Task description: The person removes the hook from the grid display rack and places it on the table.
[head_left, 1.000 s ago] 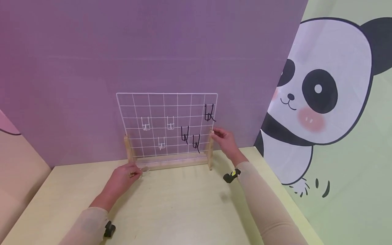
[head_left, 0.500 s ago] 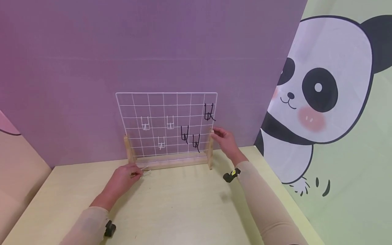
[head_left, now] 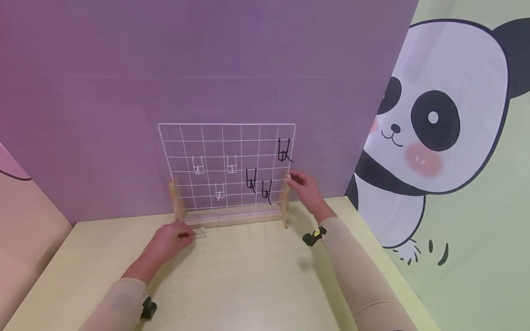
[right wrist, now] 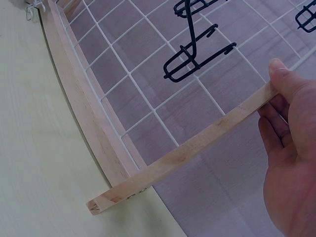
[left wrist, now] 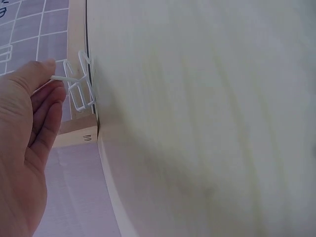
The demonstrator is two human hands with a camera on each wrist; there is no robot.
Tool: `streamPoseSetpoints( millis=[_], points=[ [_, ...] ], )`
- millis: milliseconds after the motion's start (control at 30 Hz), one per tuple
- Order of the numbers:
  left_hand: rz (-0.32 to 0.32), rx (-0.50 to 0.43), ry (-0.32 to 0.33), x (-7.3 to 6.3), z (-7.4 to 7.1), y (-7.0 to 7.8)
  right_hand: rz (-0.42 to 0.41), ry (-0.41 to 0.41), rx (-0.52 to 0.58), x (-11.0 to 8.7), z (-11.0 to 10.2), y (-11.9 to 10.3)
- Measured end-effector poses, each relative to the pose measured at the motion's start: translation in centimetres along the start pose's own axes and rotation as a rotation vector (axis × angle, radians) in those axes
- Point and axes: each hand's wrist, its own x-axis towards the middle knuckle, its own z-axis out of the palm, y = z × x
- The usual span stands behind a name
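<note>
Table (head_left: pixel 248 285): pale yellow-green top, smooth and matt, rounded front edge; it carries everything below.

Wire grid (head_left: pixel 225 165): white-coated metal mesh, square cells, upright in a wooden stand (head_left: pixel 232 217) of light, unfinished timber with two side posts and a long base rail. Three white hooks and three black hooks (head_left: pixel 252 180) hang on the mesh, the black ones towards the right.

Right hand (head_left: pixel 304 189): thumb and fingers grasp the top of the right post (right wrist: pixel 207 140), apparently steadying the stand.

Left hand (head_left: pixel 167 239): low on the table in front of the left post, fingertips pinching a loose white hook (left wrist: pixel 79 86).

White hook: thin bent wire, glossy, small double loop with a prong; it sits at the table surface just before the base rail.

Step in hand, as judged: picking up the loose hook. The next move would call for a firm pinch, lifting the hook to a free cell and slipping its loops over a horizontal wire while the stand is held.
</note>
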Motion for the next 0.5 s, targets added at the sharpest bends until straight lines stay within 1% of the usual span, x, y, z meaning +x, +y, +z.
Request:
streamPoseSetpoints(
  millis=[200, 367, 500],
  points=[
    [0.008, -0.034, -0.022, 0.13, 0.2, -0.51, -0.009, 0.002, -0.004, 0.0, -0.05, 0.01],
    [-0.016, -0.051, -0.053, -0.01, 0.3, -0.47, -0.011, 0.012, -0.011, -0.01, -0.01, 0.09],
    [-0.03, -0.063, -0.066, -0.11, 0.3, -0.45, -0.015, 0.017, -0.012, 0.0, 0.12, 0.11]
  ],
)
